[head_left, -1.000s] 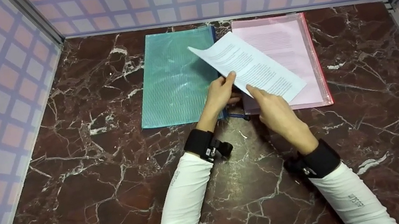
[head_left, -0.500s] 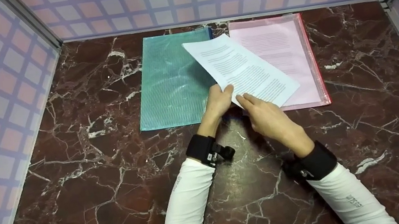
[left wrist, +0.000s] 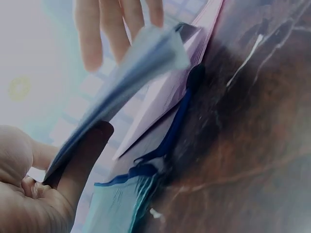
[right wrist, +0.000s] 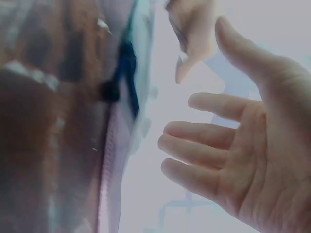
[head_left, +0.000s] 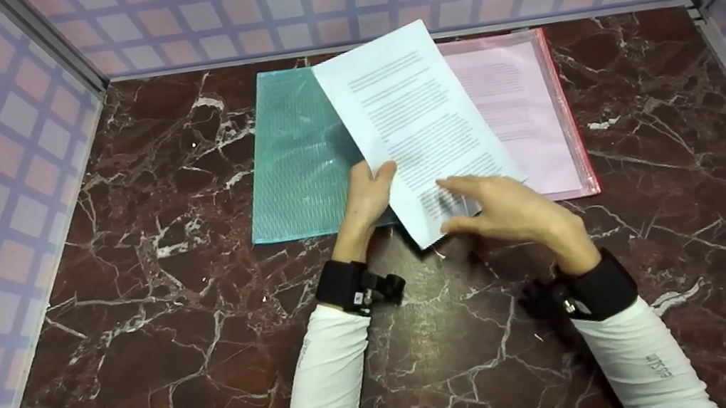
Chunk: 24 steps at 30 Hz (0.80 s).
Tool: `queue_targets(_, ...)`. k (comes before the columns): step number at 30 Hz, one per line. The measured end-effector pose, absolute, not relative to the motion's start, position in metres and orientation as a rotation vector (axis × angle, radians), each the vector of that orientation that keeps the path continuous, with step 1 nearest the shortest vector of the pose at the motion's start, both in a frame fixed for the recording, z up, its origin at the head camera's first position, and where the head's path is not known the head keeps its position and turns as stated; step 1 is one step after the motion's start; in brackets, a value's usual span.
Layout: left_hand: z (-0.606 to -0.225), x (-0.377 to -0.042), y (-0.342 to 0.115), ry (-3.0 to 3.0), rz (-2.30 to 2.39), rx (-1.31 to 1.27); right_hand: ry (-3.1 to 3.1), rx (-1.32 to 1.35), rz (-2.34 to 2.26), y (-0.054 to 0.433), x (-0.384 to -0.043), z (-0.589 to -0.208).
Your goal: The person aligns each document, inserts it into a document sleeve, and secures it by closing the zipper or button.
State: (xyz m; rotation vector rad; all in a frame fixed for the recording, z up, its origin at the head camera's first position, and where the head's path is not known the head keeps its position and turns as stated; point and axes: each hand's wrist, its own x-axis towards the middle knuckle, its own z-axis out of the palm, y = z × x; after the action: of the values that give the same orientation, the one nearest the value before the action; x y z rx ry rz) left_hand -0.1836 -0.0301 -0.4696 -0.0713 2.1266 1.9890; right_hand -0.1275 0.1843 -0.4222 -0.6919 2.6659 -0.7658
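Note:
In the head view my left hand (head_left: pixel 368 192) pinches a printed paper (head_left: pixel 418 116) by its left edge, thumb on the printed face and fingers hidden beneath. The paper is tilted above the inner parts of a green zip folder (head_left: pixel 289 165) and a pink zip folder (head_left: pixel 533 114), which lie side by side. My right hand (head_left: pixel 514 206) is spread at the paper's lower right, thumb and fingers apart. In the right wrist view its palm shows with nothing in it. The left wrist view shows the paper (left wrist: pixel 116 92) nearly edge-on, gripped by thumb and fingers.
The dark red marbled table (head_left: pixel 180 375) extends around the folders. A checkered wall panel (head_left: pixel 276 8) stands along the back, with others at the sides. A blue cord (left wrist: pixel 172 126) hangs from the green folder's zip edge. Printed text shows through the pink folder.
The paper has turned more upright and shifted toward the left and front. My right hand has let go of its lower edge and spread its fingers; my left hand moved slightly left with the paper.

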Motion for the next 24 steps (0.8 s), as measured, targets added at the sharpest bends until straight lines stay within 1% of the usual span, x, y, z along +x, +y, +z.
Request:
queue_targets(7, -0.465, -0.184, -0.043, 2.166, 1.992, -0.009, 2.852, -0.510, -1.034, 0.203, -0.145, -0.416)
queue_targets(14, -0.456, -0.184, -0.050, 2.137, 1.972, 0.064, 3.032, -0.257, -1.281, 0.227, -0.163, -0.434)
queue_targets(24, -0.455, -0.182, -0.052, 2.078, 1.919, 0.183, 2.481, -0.009, -1.861, 0.241, -0.174, -0.455)
